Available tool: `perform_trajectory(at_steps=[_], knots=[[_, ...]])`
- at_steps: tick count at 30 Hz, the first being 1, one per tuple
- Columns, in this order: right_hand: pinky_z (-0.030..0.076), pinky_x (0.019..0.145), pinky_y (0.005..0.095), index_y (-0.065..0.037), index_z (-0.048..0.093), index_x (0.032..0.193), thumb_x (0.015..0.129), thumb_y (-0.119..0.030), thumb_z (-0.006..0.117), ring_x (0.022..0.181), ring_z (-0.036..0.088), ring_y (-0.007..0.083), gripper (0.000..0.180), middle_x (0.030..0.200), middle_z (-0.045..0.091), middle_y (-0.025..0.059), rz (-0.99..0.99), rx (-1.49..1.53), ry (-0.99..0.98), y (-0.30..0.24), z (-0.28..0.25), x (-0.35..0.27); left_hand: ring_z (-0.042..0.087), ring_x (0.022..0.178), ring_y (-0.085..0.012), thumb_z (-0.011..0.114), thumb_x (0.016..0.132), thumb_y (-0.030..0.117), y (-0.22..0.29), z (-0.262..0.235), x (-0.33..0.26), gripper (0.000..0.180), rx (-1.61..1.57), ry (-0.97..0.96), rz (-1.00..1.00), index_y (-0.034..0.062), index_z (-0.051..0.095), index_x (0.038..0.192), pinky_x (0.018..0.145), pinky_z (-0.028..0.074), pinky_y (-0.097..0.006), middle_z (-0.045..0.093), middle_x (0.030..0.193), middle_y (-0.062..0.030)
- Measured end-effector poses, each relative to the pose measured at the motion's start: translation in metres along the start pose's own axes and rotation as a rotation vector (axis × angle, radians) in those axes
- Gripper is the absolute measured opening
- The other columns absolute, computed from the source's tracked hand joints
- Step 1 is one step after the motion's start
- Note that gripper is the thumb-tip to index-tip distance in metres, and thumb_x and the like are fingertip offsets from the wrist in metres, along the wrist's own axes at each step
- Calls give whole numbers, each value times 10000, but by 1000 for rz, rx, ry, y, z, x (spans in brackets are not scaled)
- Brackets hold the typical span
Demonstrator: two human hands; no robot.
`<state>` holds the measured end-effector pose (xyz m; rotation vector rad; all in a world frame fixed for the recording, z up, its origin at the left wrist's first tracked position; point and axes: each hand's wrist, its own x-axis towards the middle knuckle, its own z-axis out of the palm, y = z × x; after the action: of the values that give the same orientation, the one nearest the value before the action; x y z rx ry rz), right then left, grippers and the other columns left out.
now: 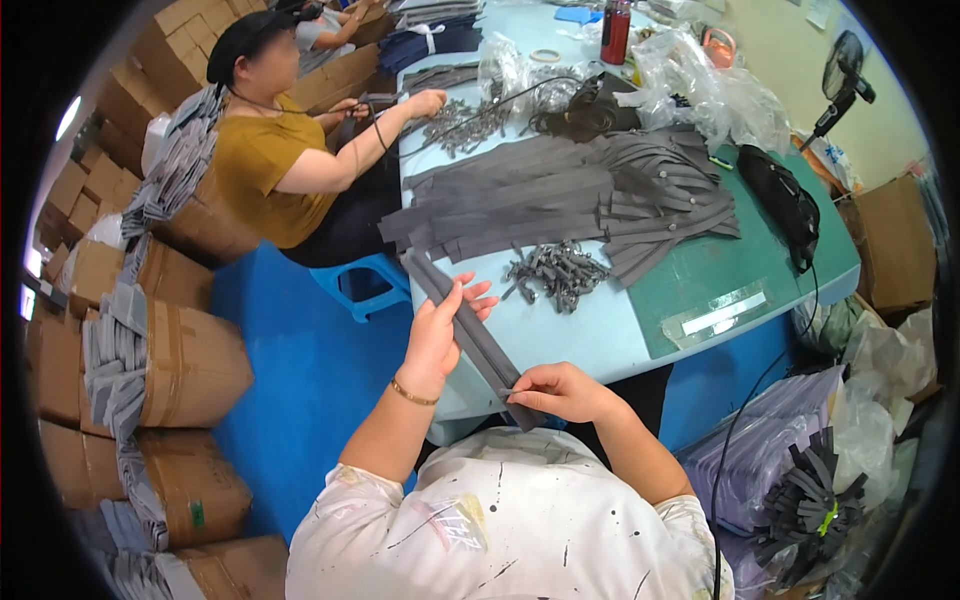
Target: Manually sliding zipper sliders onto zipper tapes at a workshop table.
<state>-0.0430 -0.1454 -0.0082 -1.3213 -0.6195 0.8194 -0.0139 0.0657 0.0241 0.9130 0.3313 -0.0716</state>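
A long dark grey zipper tape (484,348) slants from the table edge down toward my chest. My left hand (436,330) holds it partway up, the thumb over the tape and the other fingers stretched out beneath and beyond it. At the near end my right hand (562,392) is closed in a pinch, with a small pale piece at the fingertips that looks like a zipper slider. Just beyond my hands lies a heap of small dark zipper pulls (562,277) with shiny bits. Behind it many grey tapes (520,195) are spread in overlapping layers.
A co-worker (270,150) sits at the table's left side, both hands at a small dark object. A blue stool (365,285) stands there. Cardboard boxes (195,360) line the left. A black pouch (780,205), clear plastic bags (700,90) and a red bottle (615,32) lie farther off.
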Motion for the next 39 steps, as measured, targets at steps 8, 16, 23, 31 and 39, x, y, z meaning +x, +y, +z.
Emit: perform_trajectory(at_steps=[8, 16, 23, 31, 39], knots=[[450, 651, 243, -40, 628, 889, 832, -97, 619, 812, 557, 102, 81, 945, 611, 32, -186, -240, 242, -29, -20, -14, 630, 656, -160, 392, 973, 284, -6, 6, -18, 331, 297, -387, -23, 53, 440, 1205, 563, 484, -244, 631, 894, -125], [446, 628, 232, -17, 662, 942, 815, -95, 657, 825, 568, 98, 149, 971, 640, 61, -230, 301, 601, -36, -35, 13, 631, 609, -155, 442, 956, 245, -16, 22, -31, 324, 583, -716, -360, -11, 481, 1151, 533, 478, -212, 636, 851, -130], [464, 606, 211, -33, 644, 908, 804, -60, 664, 736, 591, 79, 109, 874, 658, 29, -264, 263, 685, -24, -27, 19, 632, 688, -149, 435, 958, 212, -20, 37, -19, 245, 502, -510, -139, 12, 484, 1090, 623, 525, -249, 631, 876, -106], [478, 617, 204, -29, 611, 918, 819, -72, 652, 739, 597, 66, 115, 837, 645, 14, -279, 260, 739, -14, -27, 22, 583, 626, -180, 555, 852, 76, -32, 30, -5, 83, 1169, -387, 670, 39, 568, 926, 539, 452, -284, 607, 791, -52], [476, 643, 208, -35, 607, 867, 809, -95, 659, 732, 593, 77, 98, 817, 637, 29, -137, 578, 740, -13, -26, 23, 561, 669, -216, 613, 723, 64, -34, 35, -10, 172, 1546, -326, 1410, 67, 595, 894, 603, 409, -321, 594, 791, -56]])
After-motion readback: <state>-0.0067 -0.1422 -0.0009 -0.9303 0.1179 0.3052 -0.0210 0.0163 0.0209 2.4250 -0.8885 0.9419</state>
